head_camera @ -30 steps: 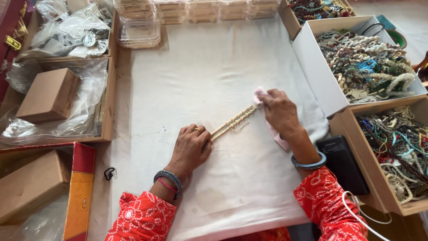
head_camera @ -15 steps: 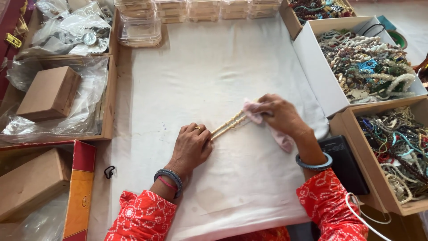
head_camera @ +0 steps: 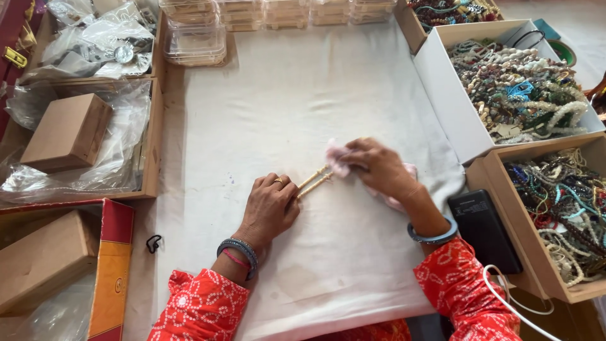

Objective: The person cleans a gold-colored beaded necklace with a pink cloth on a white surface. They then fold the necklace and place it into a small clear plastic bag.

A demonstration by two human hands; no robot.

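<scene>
A cream beaded necklace (head_camera: 313, 180) lies stretched in a double strand on the white cloth (head_camera: 303, 107) that covers the table. My left hand (head_camera: 270, 206) presses its near end down against the cloth. My right hand (head_camera: 377, 167) holds a small pink cloth (head_camera: 337, 161) wrapped over the strand's far part, close to my left hand. Only a short piece of the beads shows between the two hands.
A white box (head_camera: 442, 88) and a brown box (head_camera: 505, 208) full of bead strings stand at the right, with a black power bank (head_camera: 483, 227) beside them. Clear plastic cases (head_camera: 196, 44) line the back. Cardboard boxes (head_camera: 66, 132) and plastic bags fill wooden trays at the left.
My right hand has slid the pink cloth along the beaded strand toward my left hand. The left hand has stayed pinning the near end.
</scene>
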